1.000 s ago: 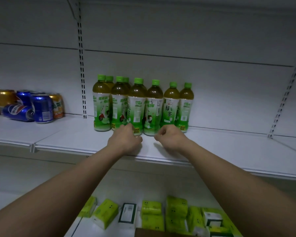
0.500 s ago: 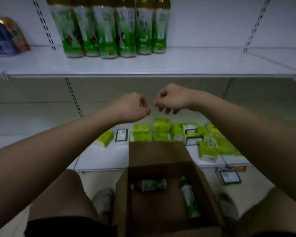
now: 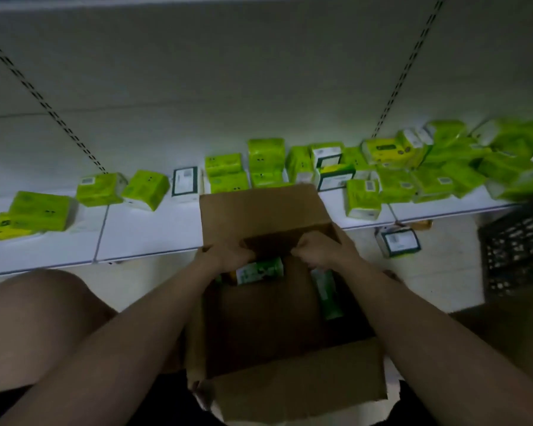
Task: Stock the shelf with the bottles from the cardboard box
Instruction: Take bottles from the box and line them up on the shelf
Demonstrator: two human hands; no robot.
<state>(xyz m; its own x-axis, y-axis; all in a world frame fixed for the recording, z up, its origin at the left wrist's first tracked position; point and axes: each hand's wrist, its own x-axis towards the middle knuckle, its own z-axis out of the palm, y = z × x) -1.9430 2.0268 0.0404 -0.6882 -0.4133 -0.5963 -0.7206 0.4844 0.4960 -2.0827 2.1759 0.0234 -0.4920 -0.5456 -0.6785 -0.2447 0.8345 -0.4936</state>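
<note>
Now both hands deep in cardboard box (image 3: 290, 392), reaching for last bottles: left hand (image 3: 228, 256) grip curled over lying bottle (image 3: 259, 270); right hand (image 3: 320, 250) grip unclear, above second bottle (image 3: 328, 295).

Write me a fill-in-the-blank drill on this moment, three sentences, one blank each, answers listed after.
1. Both hands reach down into the open ____ box.
2. The left hand is at a bottle that lies on its ____ in the box.
3. The green packs on the low white shelf lie ____ the box, not in it.

Missing words: cardboard; side; outside
</note>
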